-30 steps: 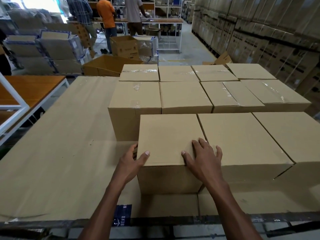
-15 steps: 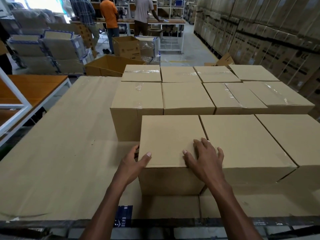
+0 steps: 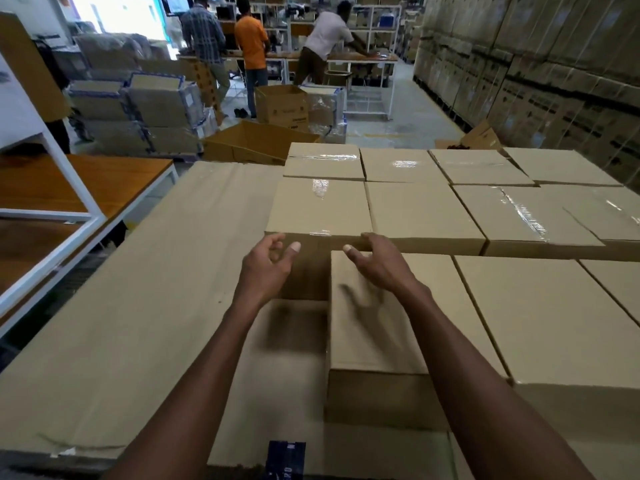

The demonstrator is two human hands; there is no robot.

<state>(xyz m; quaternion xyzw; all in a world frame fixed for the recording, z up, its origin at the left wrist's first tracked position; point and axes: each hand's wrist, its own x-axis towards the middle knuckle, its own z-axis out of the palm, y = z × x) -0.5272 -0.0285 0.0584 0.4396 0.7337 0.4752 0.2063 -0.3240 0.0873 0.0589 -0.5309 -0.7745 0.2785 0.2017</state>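
Note:
Several sealed brown cardboard boxes stand in rows on a cardboard-covered surface (image 3: 138, 306). The nearest box (image 3: 374, 323) lies under my right forearm. Behind it stands a taped box (image 3: 318, 209) at the left end of the middle row. My left hand (image 3: 268, 268) hovers in front of that box's near face, fingers loosely curled, holding nothing. At the same box's front top edge is my right hand (image 3: 381, 261), thumb out and fingers bent. I cannot tell whether they touch the box. Both hands cast shadows on the near box and the sheet.
More boxes fill the right side (image 3: 540, 306) and the back row (image 3: 398, 164). A white-framed wooden table (image 3: 86, 188) stands at the left. An open carton (image 3: 256, 143) lies on the floor beyond. Three people (image 3: 252, 46) work at far benches. Stacked cartons (image 3: 554, 64) line the right wall.
Both hands have left the top of the nearest box and moved forward and up to the taped box behind it. The view has shifted forward and to the left.

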